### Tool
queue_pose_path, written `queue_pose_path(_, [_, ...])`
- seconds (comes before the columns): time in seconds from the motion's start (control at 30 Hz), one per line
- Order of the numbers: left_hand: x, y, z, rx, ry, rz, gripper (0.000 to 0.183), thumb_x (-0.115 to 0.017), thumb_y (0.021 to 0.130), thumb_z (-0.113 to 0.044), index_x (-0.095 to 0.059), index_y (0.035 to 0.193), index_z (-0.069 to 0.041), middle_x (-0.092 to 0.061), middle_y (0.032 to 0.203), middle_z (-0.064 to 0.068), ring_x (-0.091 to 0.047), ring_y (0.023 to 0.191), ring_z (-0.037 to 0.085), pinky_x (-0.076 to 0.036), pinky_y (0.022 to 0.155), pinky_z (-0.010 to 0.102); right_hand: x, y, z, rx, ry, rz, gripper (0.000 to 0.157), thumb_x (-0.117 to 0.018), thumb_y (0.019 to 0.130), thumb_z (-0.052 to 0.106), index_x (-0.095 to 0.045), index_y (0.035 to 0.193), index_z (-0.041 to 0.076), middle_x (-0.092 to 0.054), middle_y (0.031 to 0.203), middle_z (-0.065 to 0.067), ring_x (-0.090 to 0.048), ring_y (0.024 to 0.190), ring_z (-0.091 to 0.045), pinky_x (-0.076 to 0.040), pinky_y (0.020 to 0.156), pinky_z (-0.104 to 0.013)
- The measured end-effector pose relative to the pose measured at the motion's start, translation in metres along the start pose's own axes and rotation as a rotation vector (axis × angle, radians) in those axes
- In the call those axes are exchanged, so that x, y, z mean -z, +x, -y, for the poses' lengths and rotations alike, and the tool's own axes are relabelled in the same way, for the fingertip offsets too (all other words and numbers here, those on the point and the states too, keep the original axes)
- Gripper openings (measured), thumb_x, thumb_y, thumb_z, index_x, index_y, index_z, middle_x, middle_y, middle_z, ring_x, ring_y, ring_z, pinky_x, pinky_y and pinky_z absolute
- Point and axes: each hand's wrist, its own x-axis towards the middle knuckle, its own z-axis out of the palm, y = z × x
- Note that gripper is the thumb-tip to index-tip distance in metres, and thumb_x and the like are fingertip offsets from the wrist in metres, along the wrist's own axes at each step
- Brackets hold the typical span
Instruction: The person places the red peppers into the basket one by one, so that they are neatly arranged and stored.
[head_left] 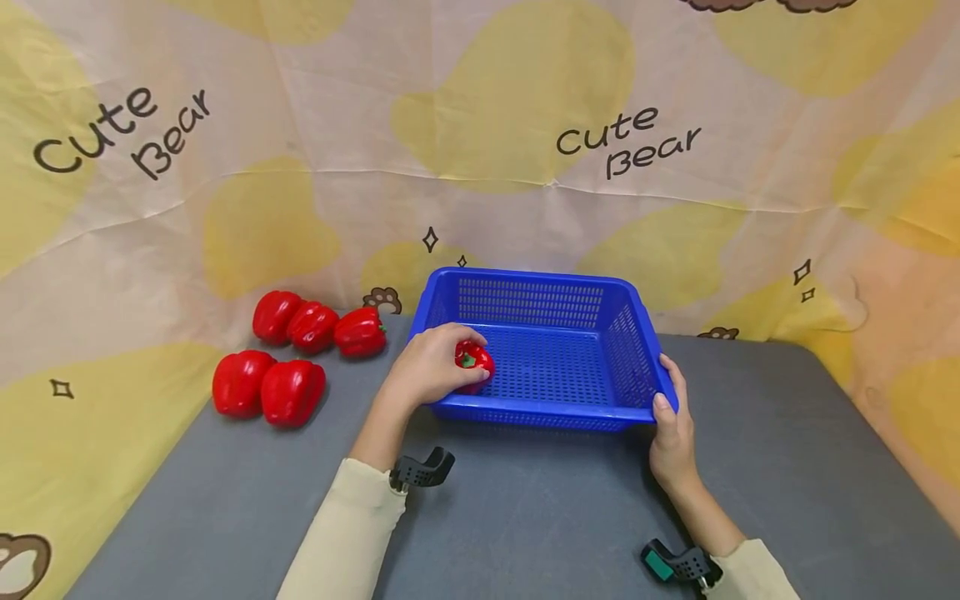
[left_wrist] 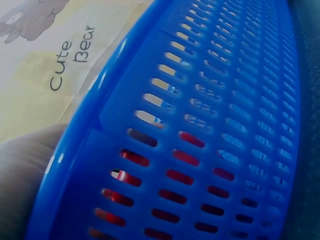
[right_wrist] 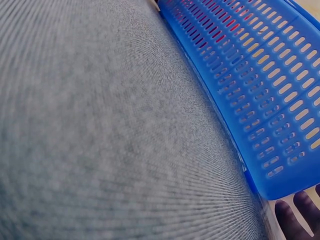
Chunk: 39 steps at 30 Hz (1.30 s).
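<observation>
My left hand [head_left: 437, 364] reaches over the near left corner of a blue plastic basket [head_left: 540, 412] and grips a red bell pepper [head_left: 476, 363], its green stem showing between thumb and fingers. Red also shows through the slots of the basket wall [left_wrist: 200, 110] in the left wrist view. At the basket's near right corner, my right hand [head_left: 675, 433] holds the rim, thumb on the near side and fingers around the outside. Dark fingers [right_wrist: 292, 220] appear below that corner in the right wrist view.
Several red bell peppers [head_left: 292, 393] lie in two loose rows on the grey table [head_left: 525, 508], left of the basket. A patterned yellow and cream cloth [head_left: 510, 108] hangs behind the table. Each wrist wears a black band [head_left: 423, 469].
</observation>
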Motion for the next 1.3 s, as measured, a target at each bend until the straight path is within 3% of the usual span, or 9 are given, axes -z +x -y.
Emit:
queue_pose_path(0.5, [-0.011,0.023,-0.007,0.042,0.042,0.038,0.042,-0.075,0.086,-0.030,-0.068,0.125,-0.016,-0.068,0.125,0.005,-0.066,0.113,0.025,-0.058,0.092,0.046,0.005,0.002,0.004,-0.023,-0.041,0.002,0.058,-0.034,0.100,0.029,-0.032,0.158,0.026,-0.040,0.158,-0.012,-0.045,0.125,-0.002,-0.036,0.100,-0.013])
queue_pose_path(0.77, [-0.009,0.023,-0.006,0.029,0.019,0.035,0.040,-0.074,0.086,-0.025,-0.069,0.124,-0.013,-0.069,0.124,0.007,-0.065,0.112,0.025,-0.058,0.093,0.046,0.002,0.002,0.003,-0.011,-0.025,0.005,0.058,-0.034,0.099,0.028,-0.032,0.158,0.026,-0.039,0.158,-0.011,-0.044,0.126,-0.003,-0.036,0.101,-0.014])
queue_pose_path(1.0, [-0.010,0.024,-0.005,0.018,0.024,0.045,0.040,-0.072,0.090,-0.029,-0.068,0.125,-0.014,-0.067,0.126,0.006,-0.063,0.116,0.024,-0.056,0.099,0.046,0.002,0.001,0.001,-0.040,-0.075,0.008,0.059,-0.033,0.100,0.027,-0.030,0.158,0.028,-0.037,0.160,-0.009,-0.043,0.129,-0.004,-0.035,0.103,-0.016])
queue_pose_path(1.17, [-0.011,0.022,-0.004,0.013,-0.009,0.028,0.042,-0.072,0.091,-0.038,-0.068,0.125,-0.014,-0.066,0.126,0.005,-0.062,0.115,0.022,-0.055,0.099,0.044,0.003,0.002,0.001,-0.051,-0.085,0.015,0.058,-0.033,0.100,0.028,-0.030,0.158,0.029,-0.037,0.161,-0.009,-0.043,0.132,-0.012,-0.036,0.103,-0.018])
queue_pose_path(1.3, [-0.010,0.020,-0.003,0.015,-0.062,-0.025,0.044,-0.071,0.092,-0.041,-0.066,0.128,-0.017,-0.063,0.135,0.005,-0.058,0.127,0.024,-0.052,0.105,0.048,0.004,0.002,0.001,-0.052,-0.102,0.028,0.058,-0.032,0.101,0.029,-0.028,0.159,0.029,-0.034,0.162,-0.009,-0.042,0.137,-0.024,-0.037,0.107,-0.024])
